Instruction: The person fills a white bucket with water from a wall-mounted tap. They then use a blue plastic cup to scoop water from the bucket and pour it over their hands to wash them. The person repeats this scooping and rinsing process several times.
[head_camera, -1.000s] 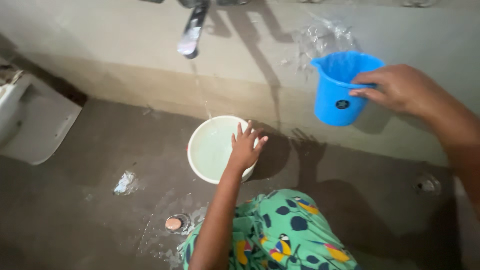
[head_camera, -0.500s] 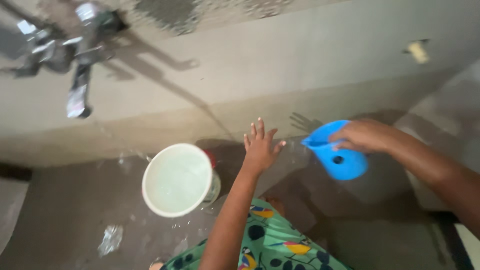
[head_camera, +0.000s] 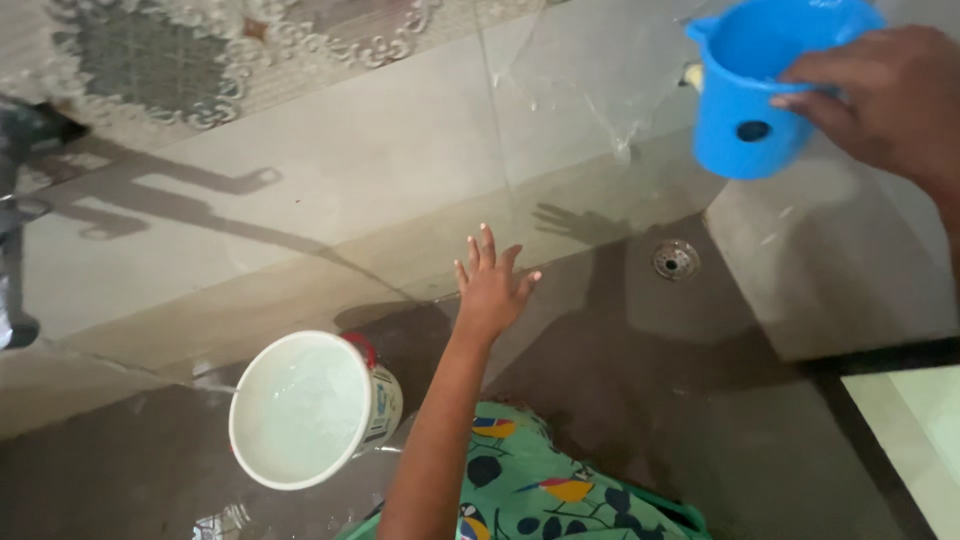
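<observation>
Where the right hand is gripping: the right hand (head_camera: 880, 100) is clenching around the rim and side of a blue plastic mug (head_camera: 745, 90) with a pouring lip, fingers wrapping the far wall.
Mug position: it is hanging in the air near the wall, above and to the right of the floor drain, well apart from the bucket; its mouth is facing up and slightly towards the wall, probably so that any water leaves by the lip.
Left hand: the left hand (head_camera: 490, 290) is reaching forward, released, fingers spreading, holding nothing and hovering low over the floor beside the bucket, seemingly for balance.
Nearest thing: a round white plastic bucket (head_camera: 300, 410) with a red handle lug is standing on the floor, holding water.
Tap: a metal tap (head_camera: 10, 260) is showing at the left edge.
Wall: pale glossy tiles (head_camera: 400, 150) are carrying water streaks (head_camera: 600, 120) close to the mug.
Floor: the wet grey floor (head_camera: 650, 400) is sloping to a round metal drain (head_camera: 676, 259).
Clothing: green patterned fabric (head_camera: 540, 490) is sitting below the left arm.
</observation>
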